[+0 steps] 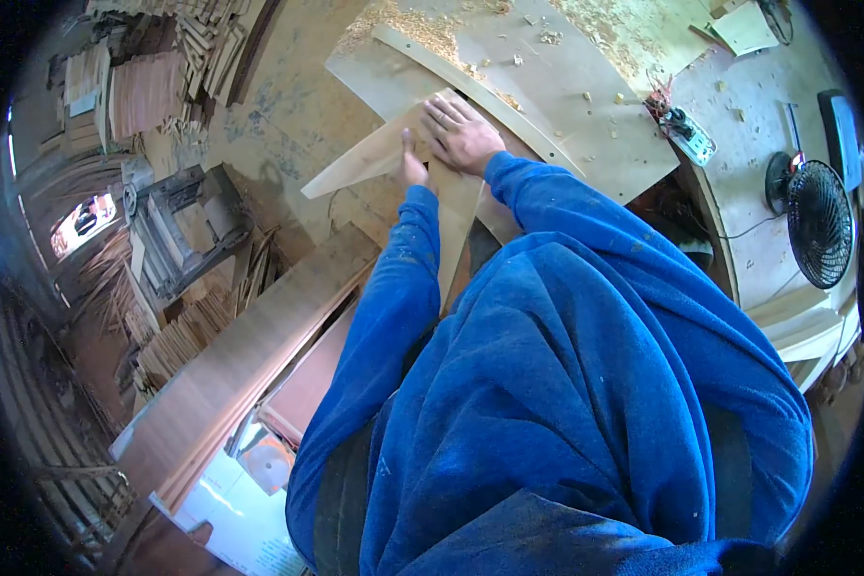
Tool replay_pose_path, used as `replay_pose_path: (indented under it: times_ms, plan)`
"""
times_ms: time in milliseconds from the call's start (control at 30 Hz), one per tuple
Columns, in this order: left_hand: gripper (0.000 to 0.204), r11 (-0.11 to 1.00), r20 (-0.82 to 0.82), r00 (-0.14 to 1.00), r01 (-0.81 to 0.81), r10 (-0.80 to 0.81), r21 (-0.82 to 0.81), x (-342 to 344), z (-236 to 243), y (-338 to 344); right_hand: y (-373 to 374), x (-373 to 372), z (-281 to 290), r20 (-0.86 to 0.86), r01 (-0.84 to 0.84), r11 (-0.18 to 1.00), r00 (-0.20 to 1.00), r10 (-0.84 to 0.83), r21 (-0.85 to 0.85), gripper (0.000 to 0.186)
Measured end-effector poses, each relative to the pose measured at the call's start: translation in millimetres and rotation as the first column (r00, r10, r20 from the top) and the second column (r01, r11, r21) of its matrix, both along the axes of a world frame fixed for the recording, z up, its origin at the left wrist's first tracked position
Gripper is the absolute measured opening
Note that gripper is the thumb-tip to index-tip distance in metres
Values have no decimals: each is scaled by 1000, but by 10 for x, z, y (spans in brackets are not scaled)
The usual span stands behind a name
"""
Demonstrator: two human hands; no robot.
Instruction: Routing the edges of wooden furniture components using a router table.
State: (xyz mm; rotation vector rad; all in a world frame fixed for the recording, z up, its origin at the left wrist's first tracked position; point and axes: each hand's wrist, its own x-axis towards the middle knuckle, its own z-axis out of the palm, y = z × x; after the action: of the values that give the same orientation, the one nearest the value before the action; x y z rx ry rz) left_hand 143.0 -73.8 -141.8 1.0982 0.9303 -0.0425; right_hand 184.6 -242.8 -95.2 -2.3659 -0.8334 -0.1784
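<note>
My right hand (464, 136) lies palm down on a thin, pale wooden piece (363, 159), its fingers stretched out near the piece's far end. Close beside it, my left hand (415, 167) is at the same wooden piece with the thumb pointing away from me along it. The left hand's other fingers are mostly hidden, and it seems to grip the piece's edge. Just beyond the hands, a narrow wooden strip (490, 103) with dark screw-like spots runs slantwise across a flat board (600, 120). Another pale wood part (455, 206) extends toward my body.
Wood shavings (422, 31) are heaped beyond the strip. A black fan (820, 223) and a power strip (689, 137) with a cord stand at right. At left are a long wooden plank (245, 360), a dark machine-like block (187, 226) and stacked wood pieces (147, 94).
</note>
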Motion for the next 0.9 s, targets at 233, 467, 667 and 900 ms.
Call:
replay_pose_path:
  times_ms: [233,467,667,900]
  plan:
    - [66,1000,-15,1000,10,-11,-30,25,-68,-3,-2,16,-33,-7,21,999,1000,-21,-31,52]
    - [67,998,-48,998,29,-27,50,-13,-404,286,28,42,14,-15,17,1000,1000,-17,-21,52]
    - [66,980,-145,989,43,-15,193,-27,-380,350,70,59,43,-43,-24,998,999,21,-64,56]
    - [66,995,-11,999,-46,46,-88,55,67,2,51,78,-29,-109,-28,997,994,19,-77,60]
